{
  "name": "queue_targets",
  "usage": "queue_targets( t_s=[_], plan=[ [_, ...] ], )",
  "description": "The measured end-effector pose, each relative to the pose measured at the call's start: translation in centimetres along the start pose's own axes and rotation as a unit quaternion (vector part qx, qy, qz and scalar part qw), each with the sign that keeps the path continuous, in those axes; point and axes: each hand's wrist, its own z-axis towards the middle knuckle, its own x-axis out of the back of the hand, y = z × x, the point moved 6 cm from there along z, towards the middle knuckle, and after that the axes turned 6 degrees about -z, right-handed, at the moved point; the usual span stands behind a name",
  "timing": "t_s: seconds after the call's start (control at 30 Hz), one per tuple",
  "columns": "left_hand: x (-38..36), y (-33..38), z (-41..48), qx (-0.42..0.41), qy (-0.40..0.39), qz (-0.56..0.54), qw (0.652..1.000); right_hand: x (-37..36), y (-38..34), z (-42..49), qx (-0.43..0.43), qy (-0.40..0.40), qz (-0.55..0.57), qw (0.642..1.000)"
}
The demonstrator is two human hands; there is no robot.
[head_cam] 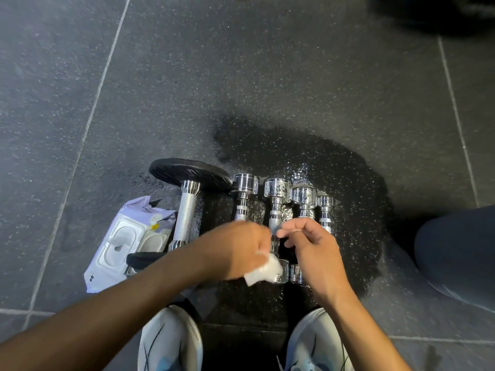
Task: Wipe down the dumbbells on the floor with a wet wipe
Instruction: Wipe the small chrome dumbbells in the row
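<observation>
Several chrome dumbbells (277, 194) lie side by side on the dark floor, handles pointing toward me. Left of them lies a bigger dumbbell (186, 207) with black plates. My left hand (238, 247) grips a crumpled white wet wipe (263, 270) above the near end of the middle chrome dumbbells. My right hand (313, 245) hovers beside it over the chrome handles with fingers loosely curled and fingertips close together; whether it pinches a corner of the wipe is blurred.
A pale purple pack of wet wipes (126, 242) lies to the left, its lid open. The floor around the dumbbells is wet (334, 170). My two white shoes (171, 341) stand at the bottom edge. A dark-clothed knee (460, 250) is at the right.
</observation>
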Motion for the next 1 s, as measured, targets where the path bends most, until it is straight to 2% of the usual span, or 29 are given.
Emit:
queue_targets(
  t_s=[0.1,0.2,0.33,0.53,0.67,0.77,0.83,1.0],
  plan=[
    [2.6,-1.2,0.6,0.053,0.129,-0.131,0.981,-0.3,-0.7,-0.2,0.02,-0.04,0.009,0.999],
    [3.4,-2.2,1.0,0.046,0.209,-0.15,0.965,-1.0,-1.4,-0.4,0.04,-0.075,0.026,0.996],
    [3.7,-3.0,0.5,0.047,0.27,-0.198,0.941,-1.6,-2.3,0.1,0.083,-0.068,0.001,0.994],
    [2.6,-3.6,0.2,0.037,0.283,-0.25,0.925,-2.7,-2.9,1.2,0.076,-0.108,0.001,0.991],
    [2.2,-4.2,-0.1,0.053,0.292,-0.252,0.921,-2.0,-3.3,3.0,0.12,-0.001,-0.064,0.991],
    [1.8,-4.6,-0.4,0.067,0.277,-0.182,0.941,-1.7,-4.9,4.0,0.178,0.074,-0.109,0.975],
    [1.4,-4.7,-0.4,0.083,0.24,-0.127,0.959,-2.0,-6.4,4.4,0.216,0.103,-0.151,0.959],
    [0.0,-3.9,0.4,0.06,0.164,0.038,0.984,-4.8,-8.6,5.2,0.249,0.092,-0.227,0.937]
  ],
)
